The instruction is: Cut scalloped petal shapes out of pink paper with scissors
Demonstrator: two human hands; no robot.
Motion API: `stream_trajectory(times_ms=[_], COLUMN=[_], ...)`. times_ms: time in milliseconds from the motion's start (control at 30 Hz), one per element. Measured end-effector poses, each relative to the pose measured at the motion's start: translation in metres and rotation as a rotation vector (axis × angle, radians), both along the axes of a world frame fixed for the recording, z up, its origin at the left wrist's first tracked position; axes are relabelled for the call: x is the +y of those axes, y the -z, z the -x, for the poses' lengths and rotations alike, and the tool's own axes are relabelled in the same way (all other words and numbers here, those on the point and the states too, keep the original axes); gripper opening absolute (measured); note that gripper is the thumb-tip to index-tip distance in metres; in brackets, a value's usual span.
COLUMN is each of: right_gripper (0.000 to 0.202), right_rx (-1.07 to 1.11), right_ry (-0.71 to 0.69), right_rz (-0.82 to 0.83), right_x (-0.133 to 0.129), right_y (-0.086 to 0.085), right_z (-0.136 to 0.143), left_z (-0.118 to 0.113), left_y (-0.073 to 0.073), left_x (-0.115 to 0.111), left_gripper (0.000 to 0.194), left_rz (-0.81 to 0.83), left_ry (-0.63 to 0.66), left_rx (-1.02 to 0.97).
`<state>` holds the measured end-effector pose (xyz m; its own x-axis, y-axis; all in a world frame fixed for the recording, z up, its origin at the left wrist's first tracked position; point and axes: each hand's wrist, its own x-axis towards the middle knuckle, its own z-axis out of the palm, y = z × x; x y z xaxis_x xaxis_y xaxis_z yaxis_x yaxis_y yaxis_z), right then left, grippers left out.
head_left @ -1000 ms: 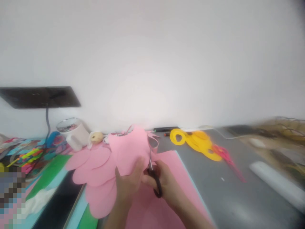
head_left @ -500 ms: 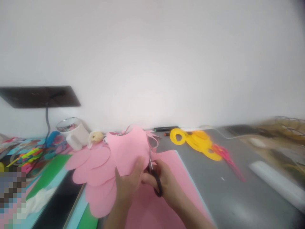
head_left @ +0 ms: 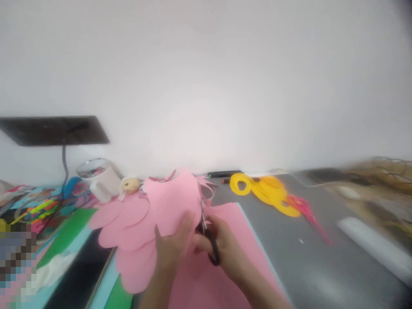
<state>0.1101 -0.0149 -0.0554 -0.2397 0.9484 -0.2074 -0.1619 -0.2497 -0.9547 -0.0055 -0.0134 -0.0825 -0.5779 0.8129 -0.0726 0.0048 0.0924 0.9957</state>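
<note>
My left hand (head_left: 174,246) grips a sheet of pink paper (head_left: 175,199) by its lower edge, thumb on the near face. Curved cuts mark the sheet's top edge. My right hand (head_left: 222,240) is closed around black-handled scissors (head_left: 212,249), whose blades point up along the sheet's right side. Beneath both hands lies a larger pink sheet (head_left: 212,283). Overlapping pink paper petals (head_left: 135,234) spread out to the left of my left hand. Thin curled pink offcuts (head_left: 207,189) sit behind the blades.
Yellow paper rings (head_left: 267,191) and pink scissors (head_left: 310,214) lie to the right on the grey table (head_left: 289,257). A white mug (head_left: 104,184) stands at the back left, near a dark panel (head_left: 54,131) on the wall. Markers (head_left: 225,174) lie along the wall.
The scissors have shifted very slightly along the sheet's right edge, and the held sheet has tilted a little. Both hands keep their hold.
</note>
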Motion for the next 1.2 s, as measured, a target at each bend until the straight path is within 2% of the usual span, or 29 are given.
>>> stream_trajectory(times_ms=[133,333,533,600,767,967,1133,1200], right_gripper=[0.032,0.032,0.031,0.032,0.038,0.056,0.044,0.040], right_rx=[0.001,-0.005,-0.003,-0.015,0.011,0.061,0.087,0.092], right_ry=[-0.009,-0.011,-0.020,-0.018,-0.030,0.008,-0.026,-0.038], right_rz=[-0.009,-0.021,-0.025,-0.010,-0.008,-0.004,-0.056,-0.066], right_x=[0.000,0.000,-0.002,-0.002,-0.002,0.000,0.000,0.000], right_y=[-0.001,-0.002,0.002,0.003,0.006,0.007,0.006,0.005], right_z=[0.000,0.003,0.003,0.003,0.004,0.002,0.000,0.001], left_z=[0.000,0.000,0.000,-0.001,-0.006,-0.010,-0.011,-0.012], left_y=[-0.010,-0.018,-0.018,-0.020,-0.026,-0.035,-0.040,-0.042], left_x=[0.007,0.011,0.010,0.009,0.005,0.003,0.002,0.001], left_gripper=[0.034,0.032,0.031,0.032,0.037,0.030,0.031,0.028], left_rz=[0.133,-0.122,-0.130,-0.104,0.138,0.183,0.245,0.179], left_ry=[-0.005,0.138,0.128,0.097,0.027,0.002,0.021,0.006], left_rx=[0.026,-0.175,-0.207,-0.146,-0.028,-0.035,-0.021,-0.031])
